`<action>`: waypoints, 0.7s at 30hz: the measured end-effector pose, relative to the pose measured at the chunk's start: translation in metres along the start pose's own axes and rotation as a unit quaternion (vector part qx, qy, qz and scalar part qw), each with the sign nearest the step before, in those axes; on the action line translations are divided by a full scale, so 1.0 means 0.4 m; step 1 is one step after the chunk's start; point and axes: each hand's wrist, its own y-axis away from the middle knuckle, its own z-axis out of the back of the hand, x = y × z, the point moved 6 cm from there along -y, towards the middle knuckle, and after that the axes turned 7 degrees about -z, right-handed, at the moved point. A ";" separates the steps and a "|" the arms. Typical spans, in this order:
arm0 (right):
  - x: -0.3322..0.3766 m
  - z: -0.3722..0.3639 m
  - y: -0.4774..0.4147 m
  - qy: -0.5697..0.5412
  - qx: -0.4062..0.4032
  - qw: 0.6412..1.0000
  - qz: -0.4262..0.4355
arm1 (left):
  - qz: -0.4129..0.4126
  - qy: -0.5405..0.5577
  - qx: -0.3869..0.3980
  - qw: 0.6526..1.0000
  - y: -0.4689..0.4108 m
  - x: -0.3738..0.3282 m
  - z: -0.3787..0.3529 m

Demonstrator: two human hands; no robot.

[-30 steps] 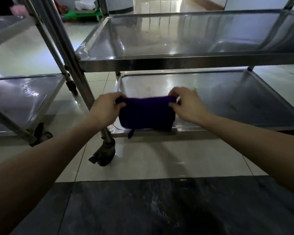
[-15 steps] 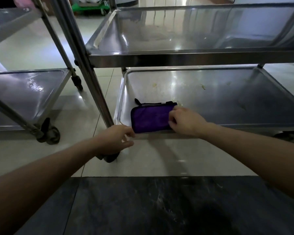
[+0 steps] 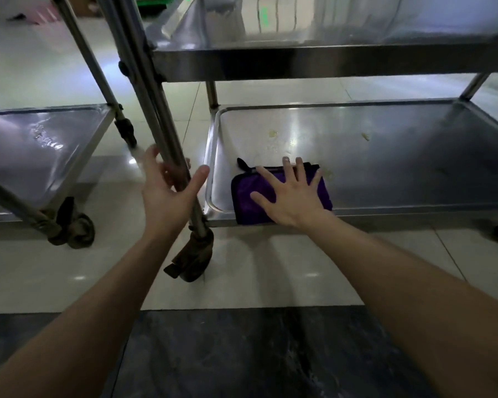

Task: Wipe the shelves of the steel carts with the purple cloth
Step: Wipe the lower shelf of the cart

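The purple cloth (image 3: 246,203) lies folded at the front left corner of the right steel cart's lower shelf (image 3: 400,162). My right hand (image 3: 291,196) rests flat on top of it with fingers spread, covering its middle and right part. My left hand (image 3: 167,193) is open at the cart's front left post (image 3: 153,104), with fingers behind the post and thumb in front of it, not closed. Small yellowish spots (image 3: 273,134) and a crumb (image 3: 365,136) sit on the shelf behind the cloth.
The cart's upper shelf (image 3: 299,64) hangs low over the lower one. A second steel cart's lower shelf (image 3: 41,145) stands to the left, its caster (image 3: 75,228) on the tiled floor. The right cart's caster (image 3: 193,259) is below my left hand. Dark stone flooring lies nearest me.
Both hands held the cloth up in front of the shelf, then laid it down. My left hand let go and moved up to the post. My right hand opened flat on the cloth.
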 end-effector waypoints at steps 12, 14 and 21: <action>-0.039 -0.084 -0.015 -0.014 0.044 0.999 0.009 | 0.019 0.088 -0.059 0.994 -0.016 0.011 -0.047; -0.079 -0.077 -0.048 -0.015 0.043 0.999 -0.006 | 0.021 0.088 -0.047 0.995 -0.017 0.016 -0.048; -0.006 -0.048 -0.289 -0.004 0.059 0.997 -0.047 | 0.008 0.087 -0.072 0.994 -0.014 0.021 -0.052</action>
